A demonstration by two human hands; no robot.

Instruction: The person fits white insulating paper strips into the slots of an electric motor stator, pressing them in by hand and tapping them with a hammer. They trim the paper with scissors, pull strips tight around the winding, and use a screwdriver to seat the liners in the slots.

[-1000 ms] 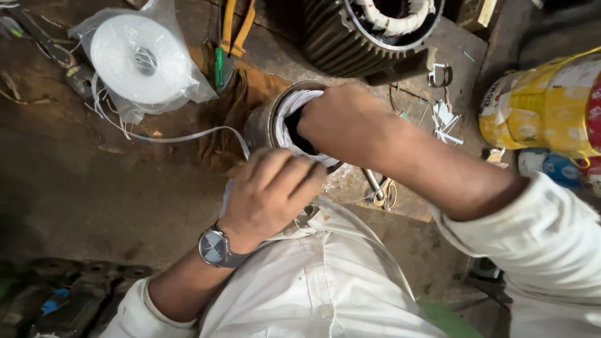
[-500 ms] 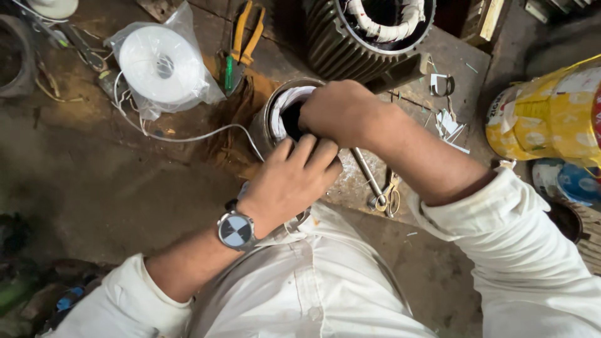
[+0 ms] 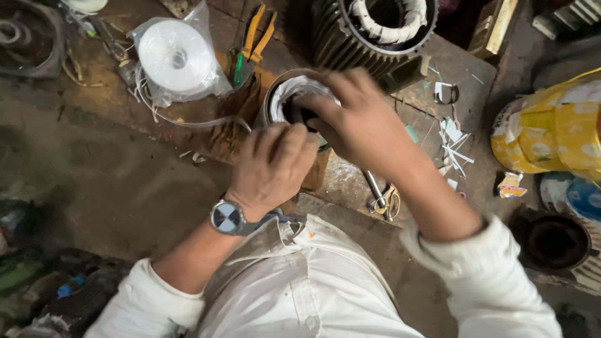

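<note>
A small round motor stator (image 3: 283,94) with white insulation around its rim stands on a worn wooden bench (image 3: 350,181) in front of me. My left hand (image 3: 272,166), with a wristwatch on the wrist, rests against the stator's near side with the fingers curled over its rim. My right hand (image 3: 360,122) comes in from the right, and its fingertips press into the stator's bore on the white material. What the fingers pinch is hidden.
A spool of white tape in a clear bag (image 3: 177,57) and yellow-handled pliers (image 3: 258,34) lie at the back left. A larger finned stator (image 3: 375,31) stands behind. Scissors (image 3: 383,197), paper scraps (image 3: 454,141) and a yellow patterned container (image 3: 554,128) are to the right.
My view has shifted slightly. My left hand slid from the top of the stator to its near side, and my right hand's fingers moved over the bore.
</note>
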